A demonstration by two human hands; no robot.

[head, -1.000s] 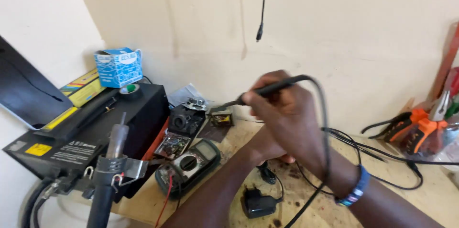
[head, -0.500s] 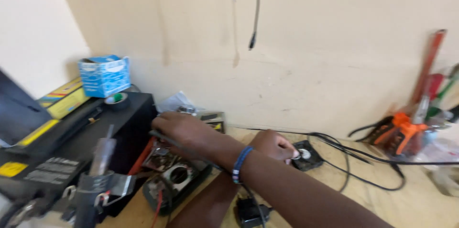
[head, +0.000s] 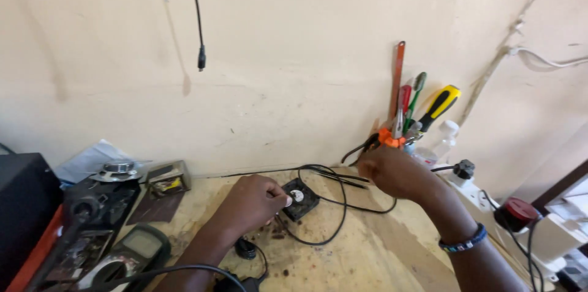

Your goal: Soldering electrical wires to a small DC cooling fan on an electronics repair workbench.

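From the head camera, the counter (head: 367, 249) is a bare sheet of pale, scuffed plywood, stained and dotted with small dark crumbs, set against a cream plaster wall (head: 294, 53) that is marked and cracked. A black cable with a plug end (head: 200, 58) hangs down the wall, clear of the counter.

At the far right corner of the counter a cluster of tools (head: 407, 114) stands upright against the wall: a rust-coloured flat blade, a screwdriver with a yellow and black handle, a green-handled one and orange-handled pliers. Whatever holds them is hidden behind the hand. Just beside them stands a clear plastic bottle (head: 442, 139), and a white power strip (head: 484, 197) runs along the right edge with a red-capped plug (head: 517, 211) near it.

On the left lie a black box (head: 21, 194), a multimeter (head: 131, 252) with a grey screen, a small open metal tin (head: 166, 177) whose contents are too small to tell, and a round metal disc (head: 116, 169) on white paper.

The left hand (head: 254, 200) is curled with fingertips pinched together, touching the near edge of a small black cooling fan (head: 300, 198) that lies flat near the middle of the counter, black wires (head: 334, 206) looping around it. The right hand (head: 395, 172), a beaded band on its wrist, is loosely closed at the base of the tools; I cannot tell what it grips.
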